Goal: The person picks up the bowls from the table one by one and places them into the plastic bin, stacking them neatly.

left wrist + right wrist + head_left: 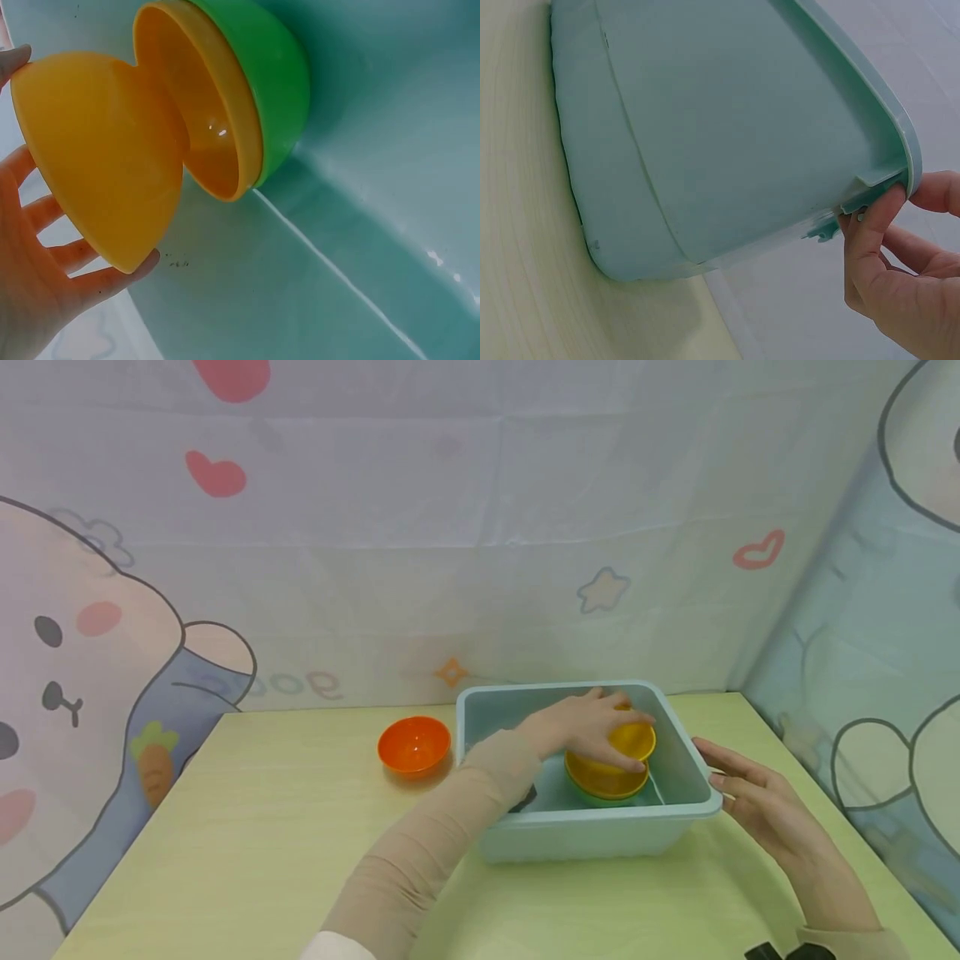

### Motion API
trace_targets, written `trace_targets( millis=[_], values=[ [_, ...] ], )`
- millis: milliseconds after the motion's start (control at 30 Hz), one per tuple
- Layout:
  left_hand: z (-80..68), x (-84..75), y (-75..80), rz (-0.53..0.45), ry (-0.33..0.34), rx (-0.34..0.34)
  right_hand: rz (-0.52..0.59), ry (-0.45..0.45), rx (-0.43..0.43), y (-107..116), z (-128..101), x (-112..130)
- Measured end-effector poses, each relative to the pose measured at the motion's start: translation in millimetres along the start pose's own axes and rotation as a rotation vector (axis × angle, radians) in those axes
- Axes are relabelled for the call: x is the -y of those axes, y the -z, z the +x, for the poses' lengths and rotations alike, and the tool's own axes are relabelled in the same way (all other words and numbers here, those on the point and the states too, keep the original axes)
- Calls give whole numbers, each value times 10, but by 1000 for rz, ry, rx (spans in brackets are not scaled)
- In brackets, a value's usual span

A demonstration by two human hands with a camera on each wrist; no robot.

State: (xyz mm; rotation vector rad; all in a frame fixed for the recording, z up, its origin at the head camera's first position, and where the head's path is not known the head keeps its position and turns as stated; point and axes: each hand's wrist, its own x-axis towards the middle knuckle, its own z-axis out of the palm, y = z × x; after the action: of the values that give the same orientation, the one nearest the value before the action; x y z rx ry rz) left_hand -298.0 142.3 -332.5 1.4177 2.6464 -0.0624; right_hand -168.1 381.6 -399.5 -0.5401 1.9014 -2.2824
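My left hand (585, 727) reaches into a light teal plastic bin (592, 814) and holds a yellow bowl (105, 157) by its rim, fingers and thumb spread along the edge. That bowl is tipped over a second yellow bowl (214, 146), which sits nested in a green bowl (281, 90) on the bin's floor. In the head view the green bowl shows only as a thin edge beneath the yellow one. My right hand (772, 810) is at the bin's right side, its thumb and fingers pinching the rim near a corner (911, 169).
An orange bowl (415, 746) stands on the pale wooden table (247, 827), just left of the bin. Behind the table hangs a printed cloth (450, 527) with cartoon figures, and another cloth side (885, 693) runs along the right edge.
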Motion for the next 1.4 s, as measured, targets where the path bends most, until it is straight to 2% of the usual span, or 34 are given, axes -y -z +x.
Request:
trace_targets(
  millis=[267,633,1133,1400],
  values=[
    [25,-12,-38,-12,-5,6,-2,-7,-5,3,4,-2],
    [69,14,-110,-43,-5,47,3,-1,-6,-9,1,4],
    [106,1,-130,-8,11,95,-4,-10,-7,0,-5,-7],
    [133,13,-154,5,-22,101,-13,-12,-6,-10,-3,-9]
  ],
)
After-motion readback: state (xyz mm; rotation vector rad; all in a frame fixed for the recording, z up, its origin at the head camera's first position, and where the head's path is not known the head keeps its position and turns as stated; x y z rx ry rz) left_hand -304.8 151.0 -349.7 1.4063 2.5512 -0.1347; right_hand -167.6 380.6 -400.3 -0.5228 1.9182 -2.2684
